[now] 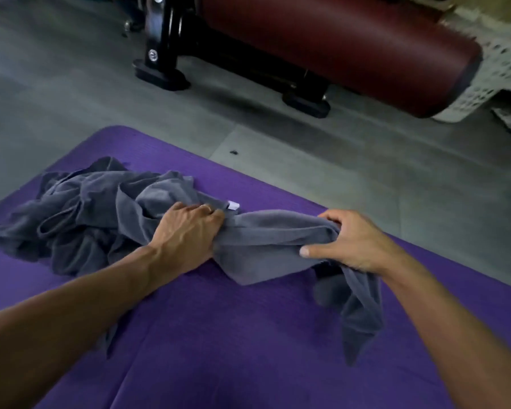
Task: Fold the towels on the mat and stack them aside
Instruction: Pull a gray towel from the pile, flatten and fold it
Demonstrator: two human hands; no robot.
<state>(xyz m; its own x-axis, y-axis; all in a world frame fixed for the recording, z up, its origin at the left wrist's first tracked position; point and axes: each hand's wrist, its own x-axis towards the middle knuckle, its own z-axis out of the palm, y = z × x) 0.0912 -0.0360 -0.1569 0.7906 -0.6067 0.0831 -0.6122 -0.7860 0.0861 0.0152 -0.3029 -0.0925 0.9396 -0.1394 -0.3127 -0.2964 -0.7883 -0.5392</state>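
both hands' fingers grip grey towel (273,231): left hand (186,231), right hand (354,243); purple mat (219,335).

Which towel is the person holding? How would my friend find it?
Look for the big purple mat on the grey floor. A heap of crumpled grey towels lies at its left end; just right of that heap, one grey towel is stretched between the left hand and the right hand. It is the only towel pulled out of the heap and gripped at both ends.
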